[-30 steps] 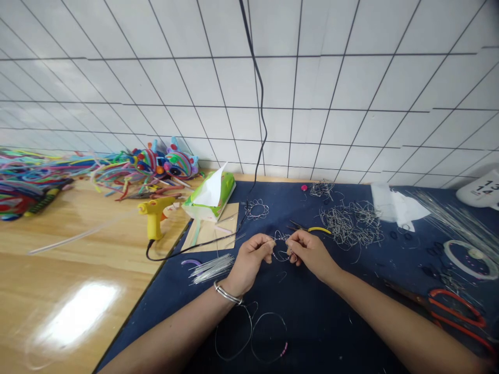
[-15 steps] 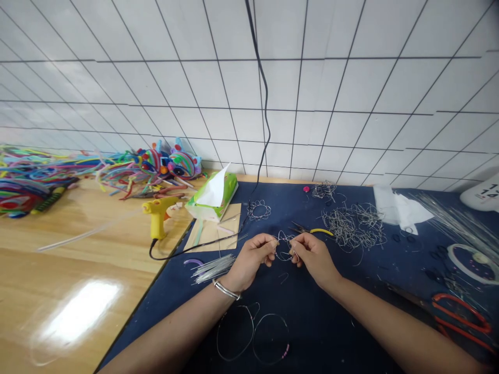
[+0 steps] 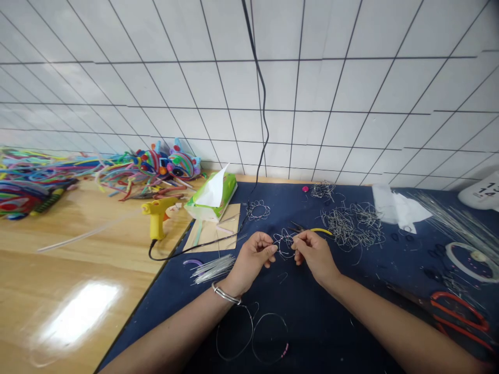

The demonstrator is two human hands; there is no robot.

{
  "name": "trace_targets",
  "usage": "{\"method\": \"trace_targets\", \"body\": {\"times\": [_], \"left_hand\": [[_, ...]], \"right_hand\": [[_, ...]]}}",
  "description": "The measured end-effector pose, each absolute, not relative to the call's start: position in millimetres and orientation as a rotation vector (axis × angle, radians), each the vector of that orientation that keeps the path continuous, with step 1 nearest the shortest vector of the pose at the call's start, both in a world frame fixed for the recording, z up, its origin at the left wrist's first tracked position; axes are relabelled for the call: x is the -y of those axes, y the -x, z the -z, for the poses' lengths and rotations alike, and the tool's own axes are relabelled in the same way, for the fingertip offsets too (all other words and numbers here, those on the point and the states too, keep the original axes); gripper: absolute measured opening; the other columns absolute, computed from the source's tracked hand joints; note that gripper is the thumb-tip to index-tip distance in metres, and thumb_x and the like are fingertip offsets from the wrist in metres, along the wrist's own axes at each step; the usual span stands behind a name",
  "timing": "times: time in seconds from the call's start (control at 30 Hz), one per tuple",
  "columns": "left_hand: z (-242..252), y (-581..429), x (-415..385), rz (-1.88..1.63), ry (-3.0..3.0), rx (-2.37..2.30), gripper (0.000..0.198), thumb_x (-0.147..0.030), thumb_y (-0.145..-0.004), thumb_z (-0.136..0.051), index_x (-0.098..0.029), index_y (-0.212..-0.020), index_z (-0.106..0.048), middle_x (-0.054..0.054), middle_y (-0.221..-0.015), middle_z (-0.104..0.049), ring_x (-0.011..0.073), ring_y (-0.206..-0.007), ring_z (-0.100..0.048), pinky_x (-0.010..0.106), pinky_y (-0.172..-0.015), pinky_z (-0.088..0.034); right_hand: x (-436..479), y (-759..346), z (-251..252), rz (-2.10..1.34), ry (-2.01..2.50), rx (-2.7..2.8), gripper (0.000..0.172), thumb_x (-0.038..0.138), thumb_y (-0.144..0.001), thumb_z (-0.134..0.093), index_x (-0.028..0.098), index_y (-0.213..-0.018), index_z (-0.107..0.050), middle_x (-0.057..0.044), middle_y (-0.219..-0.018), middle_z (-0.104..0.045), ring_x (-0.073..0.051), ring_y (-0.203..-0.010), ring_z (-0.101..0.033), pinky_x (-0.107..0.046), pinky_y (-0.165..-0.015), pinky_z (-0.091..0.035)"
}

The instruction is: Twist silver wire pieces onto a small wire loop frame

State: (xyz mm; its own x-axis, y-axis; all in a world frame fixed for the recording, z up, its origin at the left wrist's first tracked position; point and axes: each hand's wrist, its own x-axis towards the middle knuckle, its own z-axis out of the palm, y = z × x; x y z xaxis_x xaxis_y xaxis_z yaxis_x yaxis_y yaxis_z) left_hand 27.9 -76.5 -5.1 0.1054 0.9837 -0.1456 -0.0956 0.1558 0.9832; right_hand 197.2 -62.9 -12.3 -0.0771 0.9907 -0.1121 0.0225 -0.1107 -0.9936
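Observation:
Between my two hands is a small ring of thin wire bent into loops, a looped wire ring (image 3: pixel 286 245). My left hand (image 3: pixel 257 255) pinches its left side with thumb and forefinger. On the other side, my right hand (image 3: pixel 313 254) closes its fingertips on the ring's right edge. A similar flower-shaped wire ring (image 3: pixel 258 210) lies flat just beyond. Behind my right hand rest pliers with a yellow handle (image 3: pixel 322 230). Two large thin wire hoops (image 3: pixel 270 315) lie below my hands, one carrying pink beads (image 3: pixel 286 349).
A tangled wire pile (image 3: pixel 353 224) sits to the right, with orange-handled scissors (image 3: pixel 460 311) nearer me. Leftward are cut wire lengths (image 3: pixel 214 268), a tissue pack (image 3: pixel 224 195) and a yellow glue gun (image 3: pixel 158 215) whose black cord crosses the cardboard. Colourful pipe cleaners (image 3: pixel 78 165) lie along the wall.
My fingers have shifted slightly around the looped wire ring, and more of it shows between my hands. The rest of the table looks the same apart from a slight view shift.

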Motion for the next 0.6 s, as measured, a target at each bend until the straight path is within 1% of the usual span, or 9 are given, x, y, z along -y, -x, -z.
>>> {"method": "trace_targets", "body": {"times": [0.1, 0.23, 0.37, 0.43, 0.5, 0.6], "left_hand": [[5, -30, 78, -1.088, -1.052, -1.127, 0.021, -0.03, -0.071, -0.06, -0.015, -0.082, -0.05, -0.003, -0.061, -0.05, 0.0074, -0.052, -0.051, 0.017, -0.046, -0.039], [3, -29, 77, -1.105, -1.02, -1.132, 0.024, -0.032, -0.07, -0.061, -0.014, -0.084, -0.054, -0.002, -0.059, -0.052, 0.0074, -0.052, -0.051, 0.018, -0.047, -0.039], [1, -23, 73, -1.102, -1.048, -1.155, 0.02, -0.032, -0.07, -0.06, -0.013, -0.078, -0.058, -0.002, -0.055, -0.051, 0.0064, -0.049, -0.046, 0.017, -0.048, -0.037], [0, -21, 72, -1.053, -1.081, -1.144, 0.019, -0.031, -0.07, -0.061, -0.013, -0.076, -0.059, -0.002, -0.055, -0.051, 0.0058, -0.048, -0.044, 0.018, -0.048, -0.037], [-1, -20, 71, -0.986, -1.118, -1.117, 0.018, -0.03, -0.07, -0.061, -0.013, -0.075, -0.059, -0.002, -0.058, -0.051, 0.0053, -0.048, -0.043, 0.018, -0.048, -0.036], [-1, -22, 72, -0.918, -1.161, -1.09, 0.018, -0.03, -0.07, -0.061, -0.013, -0.075, -0.059, -0.002, -0.062, -0.052, 0.0049, -0.048, -0.042, 0.019, -0.048, -0.036]], "right_hand": [[64, -196, 14, -1.363, 1.239, 1.158, 0.023, 0.041, -0.074, -0.052, 0.018, -0.072, -0.051, 0.001, -0.061, -0.056, -0.009, -0.045, -0.051, -0.023, -0.042, -0.045], [64, -196, 13, -1.465, 1.225, 1.139, 0.022, 0.04, -0.075, -0.051, 0.018, -0.073, -0.052, 0.001, -0.061, -0.056, -0.009, -0.047, -0.051, -0.024, -0.045, -0.045], [61, -200, 1, -1.628, 1.215, 1.279, 0.02, 0.036, -0.074, -0.053, 0.017, -0.081, -0.054, -0.002, -0.071, -0.058, -0.011, -0.058, -0.054, -0.024, -0.051, -0.045], [60, -202, -6, -1.638, 1.211, 1.385, 0.022, 0.034, -0.072, -0.056, 0.018, -0.087, -0.055, -0.001, -0.074, -0.058, -0.012, -0.066, -0.054, -0.024, -0.055, -0.044], [59, -203, -11, -1.633, 1.207, 1.482, 0.023, 0.034, -0.071, -0.058, 0.018, -0.088, -0.056, 0.0, -0.072, -0.056, -0.011, -0.066, -0.052, -0.024, -0.058, -0.043], [58, -204, -11, -1.644, 1.17, 1.576, 0.021, 0.033, -0.071, -0.059, 0.017, -0.083, -0.057, 0.001, -0.069, -0.055, -0.009, -0.062, -0.049, -0.024, -0.059, -0.041]]}}
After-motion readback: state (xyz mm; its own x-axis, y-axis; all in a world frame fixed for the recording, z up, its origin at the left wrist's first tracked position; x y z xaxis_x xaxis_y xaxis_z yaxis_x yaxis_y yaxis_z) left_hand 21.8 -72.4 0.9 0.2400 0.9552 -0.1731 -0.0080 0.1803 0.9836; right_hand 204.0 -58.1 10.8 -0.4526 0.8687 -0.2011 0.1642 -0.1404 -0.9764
